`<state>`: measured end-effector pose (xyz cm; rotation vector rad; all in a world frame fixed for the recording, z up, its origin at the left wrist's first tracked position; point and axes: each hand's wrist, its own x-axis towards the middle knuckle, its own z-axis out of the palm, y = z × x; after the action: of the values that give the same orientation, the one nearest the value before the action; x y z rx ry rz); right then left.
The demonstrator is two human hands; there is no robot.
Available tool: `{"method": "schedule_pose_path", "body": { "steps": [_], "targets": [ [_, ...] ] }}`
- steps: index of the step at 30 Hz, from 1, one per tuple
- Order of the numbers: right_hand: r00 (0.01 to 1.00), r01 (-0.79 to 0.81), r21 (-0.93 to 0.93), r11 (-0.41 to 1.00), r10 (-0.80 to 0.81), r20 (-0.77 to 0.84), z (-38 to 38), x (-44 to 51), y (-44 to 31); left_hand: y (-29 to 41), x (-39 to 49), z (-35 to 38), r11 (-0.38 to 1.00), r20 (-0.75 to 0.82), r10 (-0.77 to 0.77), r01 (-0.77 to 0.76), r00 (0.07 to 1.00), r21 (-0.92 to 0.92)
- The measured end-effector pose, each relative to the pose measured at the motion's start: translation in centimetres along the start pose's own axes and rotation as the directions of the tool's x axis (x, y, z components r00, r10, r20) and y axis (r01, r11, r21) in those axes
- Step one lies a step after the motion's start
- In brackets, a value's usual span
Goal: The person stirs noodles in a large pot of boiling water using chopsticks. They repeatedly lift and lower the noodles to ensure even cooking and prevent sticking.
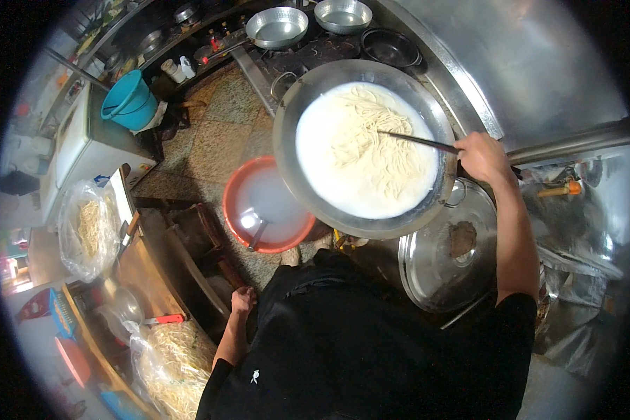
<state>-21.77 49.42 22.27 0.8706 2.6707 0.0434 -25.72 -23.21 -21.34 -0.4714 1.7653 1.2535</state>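
Observation:
A large metal wok (365,226) on the stove holds foamy white liquid with pale noodles (375,139) lying in it. My right hand (482,156) is closed around dark, long chopsticks (425,141) at the wok's right rim, and their tips rest among the noodles. My left hand (243,300) hangs low beside my body with its fingers curled; nothing shows in it. Between that hand and the wok, an orange-red basin (231,212) with cloudy liquid stands low, and a metal-looking handle (258,234) leans over its rim.
Two metal pans (276,27) and a black pan (391,47) are behind the wok. A large metal lid (430,273) lies at right. Bagged bean sprouts (176,367), a red-handled knife (169,319) and bagged noodles (89,228) are at left. A blue bucket (131,100) stands farther back.

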Motion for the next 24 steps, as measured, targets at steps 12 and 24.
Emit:
{"method": "schedule_pose_path", "body": {
  "steps": [12, 24],
  "targets": [
    [0.995, -0.070, 0.618, 0.783, 0.101, -0.014, 15.1, 1.0, -11.2, 22.5, -4.3, 5.4, 0.895, -0.157, 0.441, -0.421, 0.883, 0.146],
    [0.978, -0.067, 0.768, 0.636, 0.194, -0.076, 18.9, -2.9, -10.1, 47.0, -2.8, 28.8, 0.022, 0.352, 0.829, -0.655, 0.434, 0.755]
  ]
}}
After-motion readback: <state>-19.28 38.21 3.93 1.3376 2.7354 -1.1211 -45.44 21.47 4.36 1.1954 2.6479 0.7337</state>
